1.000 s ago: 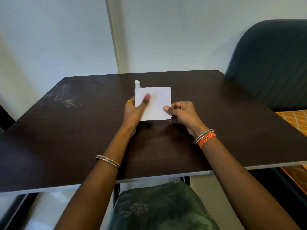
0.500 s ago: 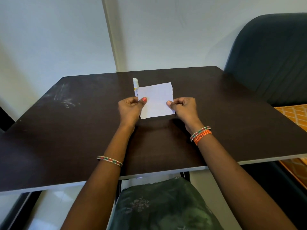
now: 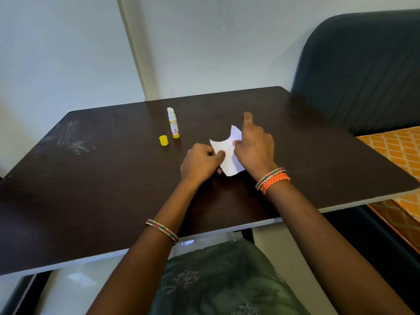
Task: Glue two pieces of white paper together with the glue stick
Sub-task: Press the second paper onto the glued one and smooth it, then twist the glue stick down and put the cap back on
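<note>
While the left hand (image 3: pixel 201 161) pinches the white paper (image 3: pixel 228 153) near the frame centre, the right hand (image 3: pixel 254 144) grips its other edge, with the index finger stretched out. Upper left of them, the uncapped glue stick (image 3: pixel 172 122) stands upright on the dark table (image 3: pixel 91 189), and its yellow cap (image 3: pixel 163 140) lies just beside it.

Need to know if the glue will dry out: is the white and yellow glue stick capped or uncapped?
Uncapped. The white and yellow glue stick stands upright with its tip bare; its yellow cap sits beside it.

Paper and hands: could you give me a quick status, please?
Both hands, left and right, pinch the bent paper. Glue stick upright, uncapped; cap beside it. Nothing obstructing.
</note>
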